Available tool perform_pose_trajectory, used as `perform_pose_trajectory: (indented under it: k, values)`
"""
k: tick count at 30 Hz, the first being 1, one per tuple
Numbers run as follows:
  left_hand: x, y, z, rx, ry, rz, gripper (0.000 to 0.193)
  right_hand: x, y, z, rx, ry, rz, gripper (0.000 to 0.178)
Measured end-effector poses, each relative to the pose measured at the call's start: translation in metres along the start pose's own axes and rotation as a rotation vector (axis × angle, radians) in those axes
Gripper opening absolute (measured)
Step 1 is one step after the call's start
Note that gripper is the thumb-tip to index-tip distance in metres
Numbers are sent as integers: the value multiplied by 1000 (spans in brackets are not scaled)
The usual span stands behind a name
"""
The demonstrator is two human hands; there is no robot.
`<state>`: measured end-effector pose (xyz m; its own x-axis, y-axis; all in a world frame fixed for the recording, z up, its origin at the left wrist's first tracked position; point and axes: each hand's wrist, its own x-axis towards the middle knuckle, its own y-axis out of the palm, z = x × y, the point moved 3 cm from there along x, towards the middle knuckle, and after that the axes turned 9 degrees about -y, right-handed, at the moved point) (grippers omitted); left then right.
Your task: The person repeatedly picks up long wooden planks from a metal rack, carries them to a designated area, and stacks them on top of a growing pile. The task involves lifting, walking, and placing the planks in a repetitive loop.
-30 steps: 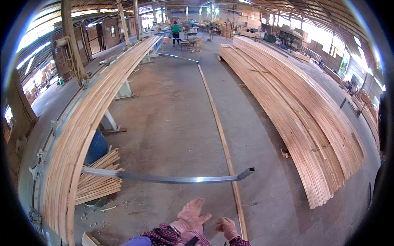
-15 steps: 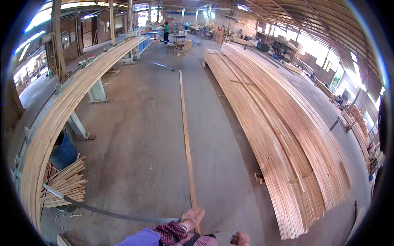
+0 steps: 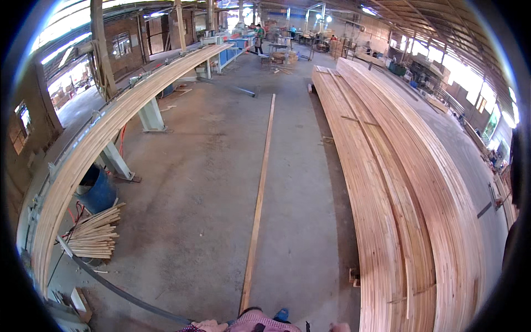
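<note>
A long, narrow wooden strip (image 3: 258,216) stretches away ahead of me over the concrete floor, its near end hidden by my checked shirt. At the lower edge shows my left hand (image 3: 210,325), left of the strip and close to the end of a dark curved bar (image 3: 133,300). Its fingers are mostly cut off, so its grip on anything is unclear. Only a small part of my right hand (image 3: 339,327) shows at the bottom, between the strip and a large stack of long boards (image 3: 381,221). What that hand does is hidden.
Long strips (image 3: 83,160) rest on a raised stand along the left. Below are a blue barrel (image 3: 97,191) and a bundle of short sticks (image 3: 94,235). A metal bar (image 3: 243,90) lies ahead. A person in green (image 3: 259,37) stands near machines at the back.
My left hand has moved left and down, away from where it lay on the wooden strip. My right hand has dropped lower. The view has turned left, and the strip now slants the other way.
</note>
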<state>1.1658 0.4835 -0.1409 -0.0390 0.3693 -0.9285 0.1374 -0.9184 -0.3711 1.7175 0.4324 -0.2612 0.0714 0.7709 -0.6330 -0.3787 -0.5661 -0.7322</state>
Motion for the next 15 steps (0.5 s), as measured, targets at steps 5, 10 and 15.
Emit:
perform_pose_trajectory:
  k: [5, 10, 15]
  values:
    - [56, -10, -31, -312, -112, -61, 49, 131, -210, 60, 1064, 191, -319, 13]
    - [137, -60, -59, -464, -184, -99, 53, 248, -277, 117, 1180, 12, -280, 15]
    - [250, -141, -75, -530, -225, -147, 58, 339, -225, 114, -299, -753, -342, 15]
